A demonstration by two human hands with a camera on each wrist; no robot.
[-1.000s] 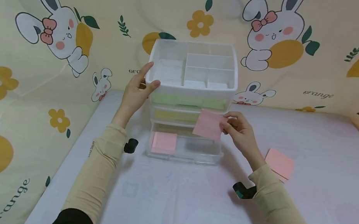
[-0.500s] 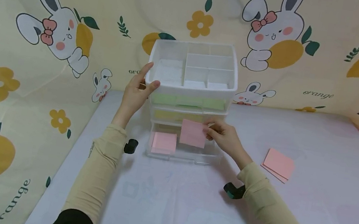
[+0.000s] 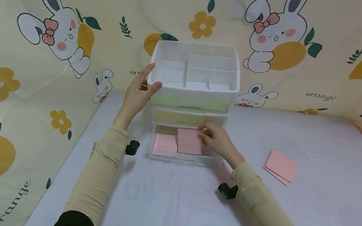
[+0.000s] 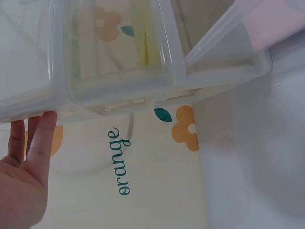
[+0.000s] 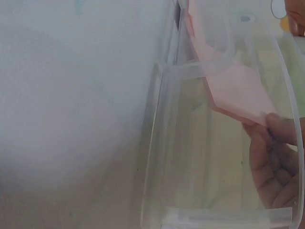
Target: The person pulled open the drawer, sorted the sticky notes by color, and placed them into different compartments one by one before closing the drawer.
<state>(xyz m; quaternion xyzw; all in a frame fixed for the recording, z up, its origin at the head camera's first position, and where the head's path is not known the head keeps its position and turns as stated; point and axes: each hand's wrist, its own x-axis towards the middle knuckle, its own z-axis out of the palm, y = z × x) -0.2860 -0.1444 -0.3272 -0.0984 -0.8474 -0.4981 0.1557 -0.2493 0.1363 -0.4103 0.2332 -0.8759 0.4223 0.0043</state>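
Note:
A white plastic drawer organizer (image 3: pixel 193 89) stands at the back of the table, its clear bottom drawer (image 3: pixel 185 160) pulled out. My left hand (image 3: pixel 136 96) rests against the organizer's upper left corner, thumb at the front; in the left wrist view straight fingers (image 4: pixel 42 138) touch its side. Thumb and fingers of my right hand (image 3: pixel 220 141) pinch the right edge of a pink sticky note pad (image 3: pixel 189 142), tilted within the bottom drawer. Left of that pad, another pink pad (image 3: pixel 165 145) lies in the drawer. The right wrist view shows the pinched pad (image 5: pixel 238 90) through clear plastic.
Several pink pads (image 3: pixel 280 166) lie loosely stacked on the white table to the right. Green (image 3: pixel 200 103) and yellow (image 3: pixel 180 118) contents show through the upper drawers, which are pushed in. A divided tray tops the organizer. A patterned cloth (image 3: pixel 120 48) hangs behind.
My right hand has moved left and down, carrying the pink sticky note pad from before the upper drawers into the bottom drawer beside the other pad. The left hand keeps its place.

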